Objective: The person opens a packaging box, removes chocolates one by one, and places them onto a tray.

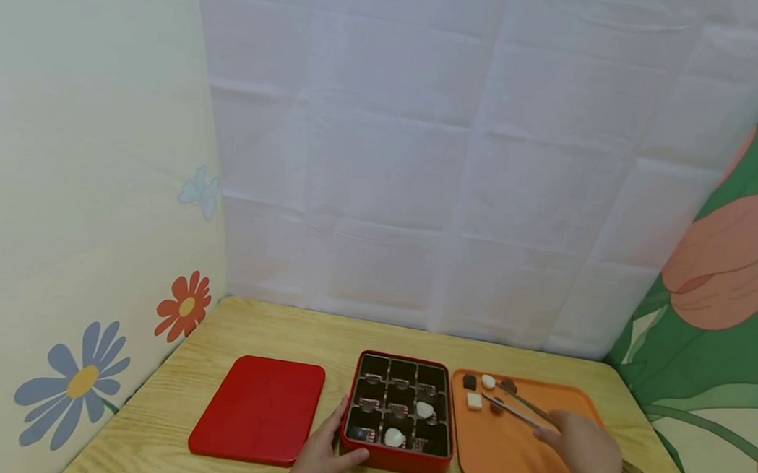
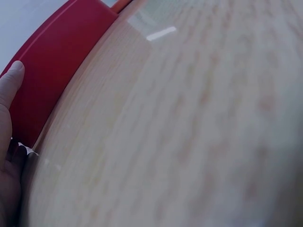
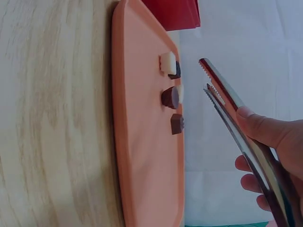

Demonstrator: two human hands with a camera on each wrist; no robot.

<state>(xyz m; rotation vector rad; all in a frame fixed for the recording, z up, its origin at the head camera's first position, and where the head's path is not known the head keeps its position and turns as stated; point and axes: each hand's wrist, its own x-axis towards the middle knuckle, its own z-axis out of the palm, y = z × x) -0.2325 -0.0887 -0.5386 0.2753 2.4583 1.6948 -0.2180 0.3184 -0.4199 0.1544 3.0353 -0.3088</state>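
Note:
A red box (image 1: 404,461) with a black divided insert stands at the front middle in the head view. White chocolates lie in its front middle compartment and in the right one of the middle row. My left hand (image 1: 323,454) rests against the box's front left corner, thumb along the front wall, fingers by the left side. With my right hand (image 1: 584,451) I grip metal tongs (image 1: 524,419); their tips are slightly apart above the orange tray (image 1: 502,457). Near the tips sit a white square chocolate (image 1: 474,401), a round white chocolate (image 1: 488,381) and several dark chocolates (image 3: 170,97).
A red lid (image 1: 260,410) lies flat on the wooden table (image 1: 295,325), left of the box. The tray stands close to the box's right side. A white cloth (image 1: 371,156) hangs behind the table, with flowered cloths at both sides.

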